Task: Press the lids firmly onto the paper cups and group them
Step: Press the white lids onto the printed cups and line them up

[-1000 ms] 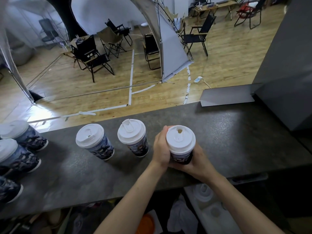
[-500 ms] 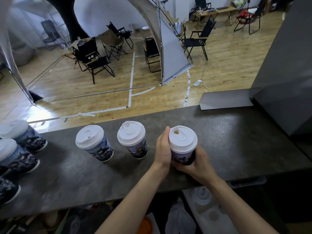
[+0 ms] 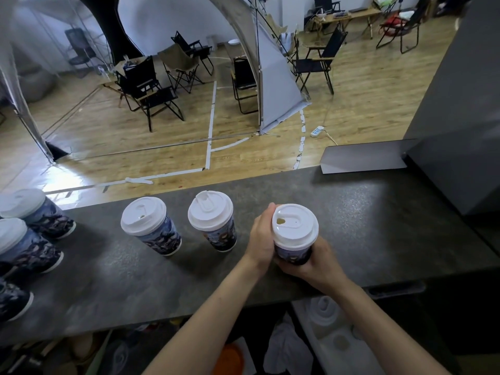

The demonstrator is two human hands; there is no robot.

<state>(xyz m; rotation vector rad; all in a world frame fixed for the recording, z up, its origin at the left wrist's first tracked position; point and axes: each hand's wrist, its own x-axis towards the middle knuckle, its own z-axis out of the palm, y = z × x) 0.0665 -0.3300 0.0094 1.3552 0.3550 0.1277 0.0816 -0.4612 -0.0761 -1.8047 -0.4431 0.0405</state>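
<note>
Hands both on one paper cup above the counter's near edge. Left hand fingers curled round its left side; right hand wraps it from below and right. White lid on top. Two lidded cups stand left, apart. Folding chairs beyond, on wood floor.

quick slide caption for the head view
Left grip and right grip hold a white-lidded printed paper cup at a dark speckled counter, two more lidded cups standing to its left.
</note>
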